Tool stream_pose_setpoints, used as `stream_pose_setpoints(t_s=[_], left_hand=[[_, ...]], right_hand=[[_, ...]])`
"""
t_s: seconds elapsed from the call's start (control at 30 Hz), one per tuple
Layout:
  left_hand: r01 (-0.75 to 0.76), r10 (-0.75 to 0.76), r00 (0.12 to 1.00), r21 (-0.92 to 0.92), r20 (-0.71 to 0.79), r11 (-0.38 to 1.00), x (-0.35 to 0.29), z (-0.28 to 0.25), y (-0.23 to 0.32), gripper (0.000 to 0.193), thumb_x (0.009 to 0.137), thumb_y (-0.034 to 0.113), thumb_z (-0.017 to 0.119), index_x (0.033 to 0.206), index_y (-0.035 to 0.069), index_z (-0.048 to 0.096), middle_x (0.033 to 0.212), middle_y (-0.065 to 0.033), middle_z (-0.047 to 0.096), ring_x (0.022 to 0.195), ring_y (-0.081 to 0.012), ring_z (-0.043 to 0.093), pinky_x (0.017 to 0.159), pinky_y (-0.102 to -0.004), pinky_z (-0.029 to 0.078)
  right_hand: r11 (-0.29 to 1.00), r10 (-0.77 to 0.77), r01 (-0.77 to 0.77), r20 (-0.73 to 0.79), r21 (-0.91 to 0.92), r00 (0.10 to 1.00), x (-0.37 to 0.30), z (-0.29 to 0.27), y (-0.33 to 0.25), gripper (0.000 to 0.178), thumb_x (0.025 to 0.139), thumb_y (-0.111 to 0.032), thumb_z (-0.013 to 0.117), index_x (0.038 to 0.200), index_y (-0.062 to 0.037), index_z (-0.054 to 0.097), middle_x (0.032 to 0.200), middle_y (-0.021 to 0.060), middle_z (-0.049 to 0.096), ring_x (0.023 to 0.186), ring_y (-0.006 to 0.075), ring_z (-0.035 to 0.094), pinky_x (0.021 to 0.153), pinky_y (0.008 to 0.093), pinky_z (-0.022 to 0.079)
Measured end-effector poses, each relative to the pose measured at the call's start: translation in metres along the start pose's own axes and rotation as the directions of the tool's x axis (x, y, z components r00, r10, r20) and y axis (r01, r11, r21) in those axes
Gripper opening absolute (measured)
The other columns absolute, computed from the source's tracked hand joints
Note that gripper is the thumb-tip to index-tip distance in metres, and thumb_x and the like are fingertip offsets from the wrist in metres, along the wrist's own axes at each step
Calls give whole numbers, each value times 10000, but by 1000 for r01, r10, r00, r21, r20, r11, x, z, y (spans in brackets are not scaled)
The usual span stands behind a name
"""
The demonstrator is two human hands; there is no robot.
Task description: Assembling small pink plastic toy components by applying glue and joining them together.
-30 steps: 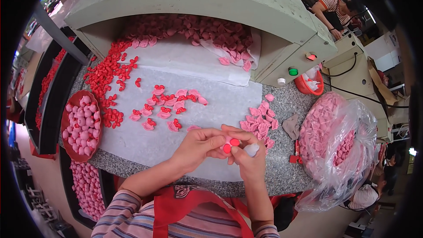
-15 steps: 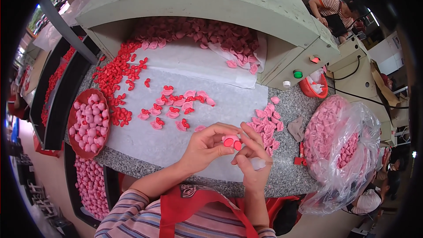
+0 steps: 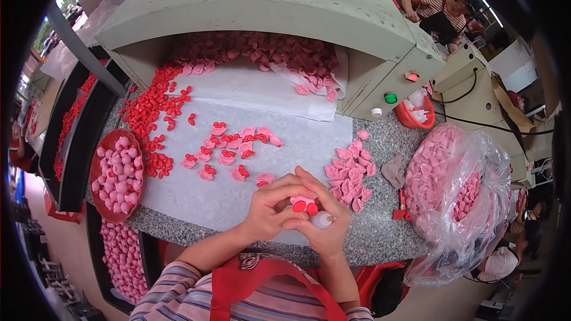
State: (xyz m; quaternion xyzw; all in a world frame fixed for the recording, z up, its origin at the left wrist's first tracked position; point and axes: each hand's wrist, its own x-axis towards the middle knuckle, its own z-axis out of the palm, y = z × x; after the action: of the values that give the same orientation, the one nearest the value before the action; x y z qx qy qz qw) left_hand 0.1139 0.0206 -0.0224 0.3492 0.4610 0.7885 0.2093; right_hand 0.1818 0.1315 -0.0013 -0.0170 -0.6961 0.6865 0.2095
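Both my hands meet over the near edge of the white sheet [image 3: 178, 190]. My left hand [image 3: 267, 209] is closed round a small pink plastic figure part [image 3: 301, 200] with two round red ends facing me. Cupped against it from the right, my right hand [image 3: 331, 229] grips a small translucent white bottle [image 3: 322, 220] with a thin tip. My right fingers also reach over the pink part; whether they press on it is hidden. Just beyond my hands lies a pink shell piece [image 3: 264, 179] with a red part. Several similar pink-and-red pieces [image 3: 226, 157] lie farther off.
A pale green machine housing [image 3: 256, 6] arches over heaped pink shells. Loose red parts [image 3: 157, 104] spread at left, beside a red basket [image 3: 94, 187] of pink balls. Pink shells [image 3: 351, 175] and a clear plastic bag [image 3: 491, 184] lie right. A co-worker [image 3: 440, 15] sits far right.
My hands have come closer together and shifted slightly left. My right fingers, spread before, now close around the pink part and bottle. One more pink-and-red piece shows clear of my left hand.
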Motion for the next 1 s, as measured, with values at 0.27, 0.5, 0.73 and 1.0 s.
stream_pose_setpoints(t_s=[0.27,0.5,0.73,1.0], left_hand=[[11,-9,999,31,-35,999,1,1,-1,301,730,78,683,988,-32,572,963,-91,532,851,-152,532,715,-256,436],[63,-67,994,-46,-91,997,4,6,-5,257,742,93,640,951,-40,574,928,-97,528,822,-154,550,690,-252,457],[135,-109,990,-380,89,915,2,-2,-7,311,762,-23,593,1063,-41,516,1023,-108,516,945,-172,533,806,-292,441],[327,-303,945,-381,123,865,-4,-5,0,383,667,-8,694,1019,-44,548,956,-129,586,864,-193,594,769,-311,477]], right_hand=[[992,-119,118,-11,-32,993,0,-1,5,608,598,-110,785,1138,4,532,1187,190,516,1072,260,527,859,333,458],[999,31,-31,-73,-9,997,-3,3,1,609,616,-88,773,1161,3,518,1195,193,508,1058,253,534,861,332,456],[959,58,-2,-189,284,980,-6,2,-8,395,574,-18,788,897,-13,560,1135,189,525,959,199,566,707,267,506],[972,-171,178,58,-155,984,-1,-22,-12,294,595,3,767,831,-45,598,1069,159,572,790,151,612,591,230,504]])
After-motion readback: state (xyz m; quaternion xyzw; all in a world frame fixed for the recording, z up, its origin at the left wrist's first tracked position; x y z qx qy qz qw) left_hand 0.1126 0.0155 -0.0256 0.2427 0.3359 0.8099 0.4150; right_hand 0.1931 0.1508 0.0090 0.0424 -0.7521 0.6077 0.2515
